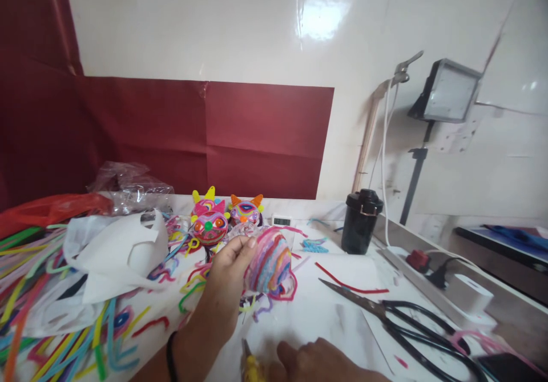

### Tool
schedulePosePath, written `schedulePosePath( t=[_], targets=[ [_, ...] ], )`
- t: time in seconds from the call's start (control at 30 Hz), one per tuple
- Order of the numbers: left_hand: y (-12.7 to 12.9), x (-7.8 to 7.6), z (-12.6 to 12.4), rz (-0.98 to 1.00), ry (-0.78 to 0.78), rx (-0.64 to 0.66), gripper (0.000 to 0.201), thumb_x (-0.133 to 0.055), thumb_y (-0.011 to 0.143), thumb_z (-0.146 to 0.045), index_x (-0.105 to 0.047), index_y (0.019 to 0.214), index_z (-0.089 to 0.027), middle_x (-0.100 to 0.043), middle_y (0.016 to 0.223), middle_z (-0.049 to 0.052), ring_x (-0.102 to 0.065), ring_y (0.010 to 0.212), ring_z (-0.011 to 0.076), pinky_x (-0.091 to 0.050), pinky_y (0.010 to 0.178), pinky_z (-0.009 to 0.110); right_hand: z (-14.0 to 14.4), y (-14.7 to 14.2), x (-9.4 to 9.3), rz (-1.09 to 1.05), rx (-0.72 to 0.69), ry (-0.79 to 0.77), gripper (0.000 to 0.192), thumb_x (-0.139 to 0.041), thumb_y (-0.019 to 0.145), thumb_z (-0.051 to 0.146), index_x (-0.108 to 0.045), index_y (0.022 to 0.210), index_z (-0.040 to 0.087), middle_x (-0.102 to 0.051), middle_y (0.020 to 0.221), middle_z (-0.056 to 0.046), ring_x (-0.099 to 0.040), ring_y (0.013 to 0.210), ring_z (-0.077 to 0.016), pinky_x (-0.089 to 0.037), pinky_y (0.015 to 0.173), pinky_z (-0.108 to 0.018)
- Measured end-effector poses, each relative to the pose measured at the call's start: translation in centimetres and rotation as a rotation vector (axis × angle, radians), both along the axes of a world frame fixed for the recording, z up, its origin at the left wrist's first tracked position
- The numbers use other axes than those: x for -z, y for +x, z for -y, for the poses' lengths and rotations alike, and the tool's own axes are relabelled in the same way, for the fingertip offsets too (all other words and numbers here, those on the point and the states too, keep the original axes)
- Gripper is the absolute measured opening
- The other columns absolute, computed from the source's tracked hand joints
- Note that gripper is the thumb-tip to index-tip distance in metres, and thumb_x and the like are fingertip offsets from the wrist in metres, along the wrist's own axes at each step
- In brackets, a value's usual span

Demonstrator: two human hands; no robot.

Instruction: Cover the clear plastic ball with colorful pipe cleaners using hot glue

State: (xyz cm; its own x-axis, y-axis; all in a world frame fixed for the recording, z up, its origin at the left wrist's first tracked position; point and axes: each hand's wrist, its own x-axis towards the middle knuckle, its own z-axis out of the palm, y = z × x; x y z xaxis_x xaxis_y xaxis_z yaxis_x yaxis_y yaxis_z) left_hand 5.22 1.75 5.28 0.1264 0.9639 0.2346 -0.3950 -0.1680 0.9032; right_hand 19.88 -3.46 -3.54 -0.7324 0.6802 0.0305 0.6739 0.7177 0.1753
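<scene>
Left hand: I see my left hand (229, 265) raised over the middle of the surface (317, 319), fingers curled around a striped cup-shaped piece (270, 261) of pink, purple and blue pipe cleaners; it grips the piece by its left side.
Piece: it is held off the surface, just near of the finished masks, with loose pink and purple ends hanging under it.
Right hand: my right hand (319, 362) sits at the near edge, resting low on the surface; it seems closed around a small yellow tool (252, 366), but most of the hand is cut off, so I cannot tell how tight the grip is.
Masks: three small masks (216, 217) with yellow and orange horns stand in a cluster far of the held piece.
Pipe cleaners: a loose pile (47, 313) in many colours covers the left of the surface, partly under white paper (120, 253).
Scissors: large black scissors (402, 322) lie to the right, blades pointing left, near a red strand (349, 284).
Cup: a black lidded cup (362, 221) stands far right.
Lamp: a square lamp (449, 91) on a stand sits by the right wall.
</scene>
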Motion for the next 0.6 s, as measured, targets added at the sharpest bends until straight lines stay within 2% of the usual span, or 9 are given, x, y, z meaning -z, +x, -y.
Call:
schedulePosePath(
  t=[0.07, 0.17, 0.27, 0.33, 0.4, 0.47, 0.5, 0.6],
  targets=[
    [0.0, 0.1, 0.0, -0.027, 0.019, -0.013, 0.025, -0.065, 0.076, -0.037, -0.053, 0.067, -0.017, -0.042, 0.055, -0.008, -0.038, 0.05, 0.0079, -0.032, 0.051, 0.019, -0.2, 0.1, 0.2, -0.023, -0.013, 0.001, 0.014, -0.066, 0.078, 0.025, -0.064, 0.091, 0.028, -0.067, 0.08, -0.001, -0.061, 0.05, -0.0135, -0.037, 0.035, -0.02],
    [-0.1, 0.1, 0.0, -0.114, 0.063, -0.061, 0.025, -0.063, 0.077, -0.038, -0.053, 0.066, -0.018, -0.042, 0.055, -0.008, -0.039, 0.052, 0.0091, -0.033, 0.052, 0.02, -0.6, -0.6, 0.5, -0.04, -0.01, 0.077, 0.01, -0.066, 0.079, 0.032, -0.064, 0.084, 0.023, -0.068, 0.081, -0.003, -0.064, 0.061, -0.018, -0.042, 0.041, -0.024],
    [-0.3, -0.1, 0.0, -0.199, 0.12, -0.124, 0.025, -0.062, 0.076, -0.039, -0.053, 0.065, -0.018, -0.043, 0.055, -0.007, -0.037, 0.051, 0.0093, -0.032, 0.051, 0.02, -0.5, -1.4, -0.2, 0.013, -0.086, 0.12, 0.009, -0.063, 0.082, 0.028, -0.063, 0.084, 0.019, -0.07, 0.078, -0.003, -0.064, 0.063, -0.0195, -0.039, 0.041, -0.025],
    [-0.6, -0.2, -0.1, -0.238, 0.145, -0.14, 0.026, -0.061, 0.076, -0.04, -0.053, 0.065, -0.018, -0.044, 0.055, -0.007, -0.038, 0.051, 0.0099, -0.032, 0.051, 0.021, 0.1, -1.4, -1.9, 0.036, -0.161, 0.062, 0.007, -0.061, 0.083, 0.021, -0.062, 0.088, 0.017, -0.07, 0.076, -0.002, -0.062, 0.056, -0.016, -0.032, 0.036, -0.024],
    [-0.9, -0.1, -0.2, -0.254, 0.154, -0.139, 0.027, -0.061, 0.076, -0.042, -0.053, 0.065, -0.019, -0.043, 0.054, -0.007, -0.04, 0.052, 0.0107, -0.033, 0.052, 0.021, 1.3, -0.6, -4.5, 0.023, -0.107, -0.059, 0.008, -0.06, 0.081, 0.018, -0.06, 0.088, 0.015, -0.069, 0.074, -0.002, -0.055, 0.045, -0.0122, -0.025, 0.033, -0.024],
    [-1.4, 0.0, -0.5, -0.259, 0.152, -0.143, 0.027, -0.061, 0.075, -0.043, -0.054, 0.065, -0.019, -0.042, 0.053, -0.007, -0.04, 0.051, 0.0112, -0.033, 0.051, 0.022, 2.6, 0.8, -7.6, -0.146, 0.029, -0.21, 0.009, -0.062, 0.077, 0.018, -0.058, 0.085, 0.017, -0.068, 0.075, 0.0, -0.055, 0.048, -0.0103, -0.029, 0.038, -0.021],
    [-1.6, 0.0, -0.6, -0.265, 0.151, -0.149, 0.027, -0.061, 0.074, -0.043, -0.054, 0.065, -0.019, -0.042, 0.052, -0.007, -0.039, 0.051, 0.0112, -0.032, 0.051, 0.022, 3.3, 1.7, -9.0, -0.272, 0.104, -0.219, 0.014, -0.062, 0.074, 0.017, -0.058, 0.087, 0.02, -0.067, 0.076, 0.001, -0.056, 0.055, -0.0115, -0.033, 0.043, -0.02],
    [-2.1, 0.1, -0.7, -0.314, 0.171, -0.148, 0.026, -0.06, 0.075, -0.042, -0.054, 0.065, -0.019, -0.044, 0.054, -0.006, -0.038, 0.051, 0.011, -0.031, 0.051, 0.021, 4.4, 3.9, -12.3, -0.509, 0.161, -0.321, 0.033, -0.071, 0.057, 0.019, -0.054, 0.085, 0.022, -0.059, 0.073, 0.002, -0.05, 0.056, -0.0125, -0.034, 0.044, -0.02]
  ],
)
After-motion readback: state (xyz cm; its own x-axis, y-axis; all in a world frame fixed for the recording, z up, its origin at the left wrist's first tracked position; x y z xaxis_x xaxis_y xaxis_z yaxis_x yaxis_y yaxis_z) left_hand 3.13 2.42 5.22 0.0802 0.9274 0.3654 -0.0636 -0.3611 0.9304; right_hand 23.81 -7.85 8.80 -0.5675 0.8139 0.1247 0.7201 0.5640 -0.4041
